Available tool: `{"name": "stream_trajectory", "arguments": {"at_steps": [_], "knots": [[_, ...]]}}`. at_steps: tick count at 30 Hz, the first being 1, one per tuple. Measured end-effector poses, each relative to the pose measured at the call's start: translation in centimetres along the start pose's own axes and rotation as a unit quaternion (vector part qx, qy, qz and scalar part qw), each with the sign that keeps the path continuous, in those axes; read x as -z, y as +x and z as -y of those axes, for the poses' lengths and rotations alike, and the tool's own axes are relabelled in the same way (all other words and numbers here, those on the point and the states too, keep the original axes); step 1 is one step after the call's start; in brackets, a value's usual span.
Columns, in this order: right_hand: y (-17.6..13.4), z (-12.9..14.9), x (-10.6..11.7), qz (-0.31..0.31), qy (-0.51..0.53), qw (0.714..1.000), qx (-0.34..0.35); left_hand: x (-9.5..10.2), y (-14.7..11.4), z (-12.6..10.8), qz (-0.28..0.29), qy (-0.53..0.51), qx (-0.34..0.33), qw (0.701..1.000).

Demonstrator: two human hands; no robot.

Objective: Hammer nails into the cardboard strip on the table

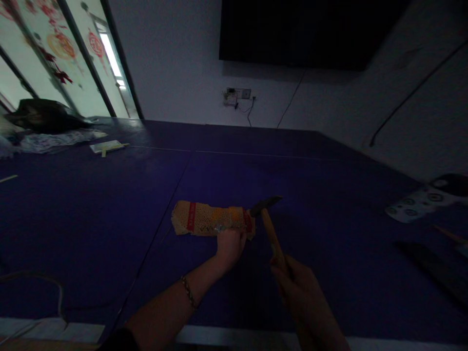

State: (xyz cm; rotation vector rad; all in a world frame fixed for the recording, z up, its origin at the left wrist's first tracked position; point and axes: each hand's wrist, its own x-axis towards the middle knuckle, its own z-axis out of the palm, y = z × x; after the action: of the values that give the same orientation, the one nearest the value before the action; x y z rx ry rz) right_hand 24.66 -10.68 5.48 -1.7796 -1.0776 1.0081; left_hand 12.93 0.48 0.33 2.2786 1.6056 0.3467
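A tan, flattened package (204, 218) with a dotted pattern and red bands lies across the dark blue surface in front of me. My left hand (231, 246) is closed at its near edge, toward the right end; a small shiny bit shows beside the fingers, too small to make out. In my right hand (298, 278) is a hammer (271, 231), gripped by its wooden handle. The hammer's dark head is at the package's right end; whether they touch I cannot tell. My left fingertips are mostly hidden.
The dark blue surface (256, 175) has seams across it. At the right lie a white item with round patterns (420, 204) and a dark flat object (431, 273). A cable (54, 282) curls at left. Farther back are a white pad (107, 146) and a dark bag (47, 116).
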Motion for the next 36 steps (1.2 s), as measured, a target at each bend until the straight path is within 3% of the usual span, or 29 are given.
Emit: {"name": "stream_trajectory", "arguments": {"at_steps": [4, 13, 16, 20, 24, 29, 32, 36], "knots": [[-2.1, -0.6, -1.3, 0.005, -0.07, 0.997, 0.01, 0.1, -0.1, -0.2, 0.004, 0.0, 0.011, 1.0], [-2.9, -1.7, -2.1, -0.04, -0.147, 0.986, 0.061, 0.1, 0.0, -0.4, 0.007, -0.009, 0.024, 1.0], [-3.0, -1.4, -2.1, -0.017, -0.152, 0.986, 0.062, 0.2, -0.1, -0.4, 0.003, -0.011, 0.025, 1.0], [-3.2, -1.1, -2.1, -0.035, -0.141, 0.987, 0.064, 0.2, -0.1, -0.4, 0.002, -0.02, 0.015, 1.0], [-3.2, -1.1, -2.2, -0.001, -0.145, 0.987, 0.063, 0.1, 0.0, -0.3, 0.007, -0.021, 0.017, 1.0], [-3.4, -0.9, -2.1, -0.033, -0.131, 0.988, 0.07, 0.2, -0.1, -0.3, 0.005, -0.022, 0.014, 1.0], [-3.0, -0.9, -1.9, -0.018, -0.152, 0.985, 0.08, 0.3, -0.1, -0.4, 0.006, -0.02, 0.013, 1.0], [-2.9, -0.9, -1.8, -0.008, -0.167, 0.985, 0.05, 0.3, -0.1, -0.5, 0.01, -0.018, 0.02, 1.0]]}}
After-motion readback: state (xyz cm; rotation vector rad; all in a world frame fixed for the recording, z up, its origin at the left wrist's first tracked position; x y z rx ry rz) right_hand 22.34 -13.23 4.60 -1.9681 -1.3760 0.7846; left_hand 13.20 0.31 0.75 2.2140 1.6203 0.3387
